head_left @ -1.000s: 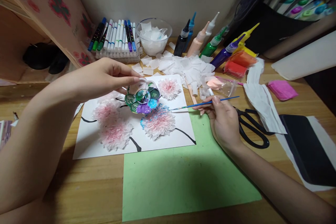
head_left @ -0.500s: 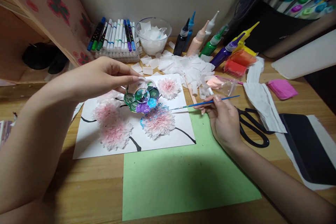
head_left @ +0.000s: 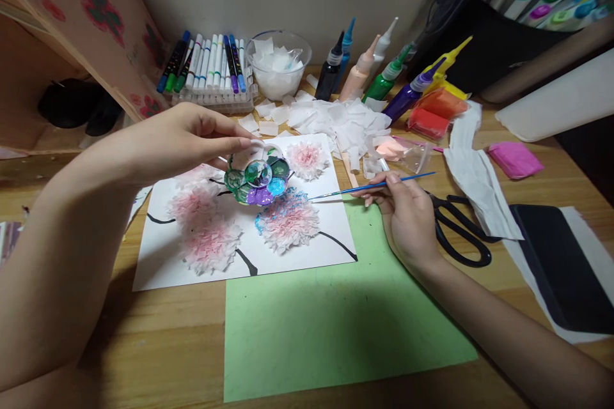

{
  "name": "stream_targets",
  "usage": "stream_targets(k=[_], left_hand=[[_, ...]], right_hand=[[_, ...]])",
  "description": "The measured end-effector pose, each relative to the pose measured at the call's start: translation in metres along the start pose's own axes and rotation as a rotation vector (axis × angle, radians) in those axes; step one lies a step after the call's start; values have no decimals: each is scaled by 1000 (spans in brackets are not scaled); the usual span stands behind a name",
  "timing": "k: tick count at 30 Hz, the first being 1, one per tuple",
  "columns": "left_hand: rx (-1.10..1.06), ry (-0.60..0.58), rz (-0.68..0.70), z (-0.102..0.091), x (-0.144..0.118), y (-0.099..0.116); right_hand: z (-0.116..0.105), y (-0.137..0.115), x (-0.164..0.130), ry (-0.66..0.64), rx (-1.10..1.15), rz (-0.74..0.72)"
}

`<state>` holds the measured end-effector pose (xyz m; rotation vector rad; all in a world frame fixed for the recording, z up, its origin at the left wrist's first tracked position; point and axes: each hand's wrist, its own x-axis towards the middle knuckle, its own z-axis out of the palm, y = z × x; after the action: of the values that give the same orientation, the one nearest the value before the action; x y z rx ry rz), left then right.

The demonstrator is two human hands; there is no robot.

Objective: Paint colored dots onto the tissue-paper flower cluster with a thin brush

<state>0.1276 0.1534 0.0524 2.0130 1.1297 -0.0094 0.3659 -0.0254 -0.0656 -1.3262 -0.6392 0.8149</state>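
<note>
My left hand [head_left: 201,137] grips the rim of a flower-shaped paint palette [head_left: 256,172] between thumb and fingers, above a white sheet [head_left: 163,262]. Green, purple and light blue paint fill its wells. In my right hand [head_left: 407,217] is a thin blue paintbrush [head_left: 369,188], its tip at the right edge of a pink-and-white paper flower [head_left: 292,223]. Blue paint dots that flower's upper and left petals. Other paper flowers, among them a lower left one [head_left: 211,239] and an upper right one [head_left: 307,160], are on the sheet with black painted stems.
Green paper [head_left: 345,332] lies in front. Behind stand markers [head_left: 211,64], a clear bowl [head_left: 278,64] of paper bits and paint bottles [head_left: 330,70], with a pile of white paper scraps [head_left: 340,118]. Black scissors [head_left: 463,230], tissue [head_left: 480,179] and a phone [head_left: 561,262] lie at right.
Hardly anything differs. The whole view has shifted very slightly; both hands keep their hold, and the brush tip stays at the flower's right edge.
</note>
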Motion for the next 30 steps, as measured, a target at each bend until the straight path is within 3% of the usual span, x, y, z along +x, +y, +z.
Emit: stream_targets(k=[7,15,25,30], left_hand=[[-9,26,-39,2,0,2],[-113,44,45,6,-10,7],[-349,225,49,22,-61,30],[-479,343,-2,11,-79,37]], right_hand=[[1,-1,0,-21,-23,-8],[0,3,0,-17,-12,-16],[0,5,9,123,157,-25],[1,7,13,127,217,-39]])
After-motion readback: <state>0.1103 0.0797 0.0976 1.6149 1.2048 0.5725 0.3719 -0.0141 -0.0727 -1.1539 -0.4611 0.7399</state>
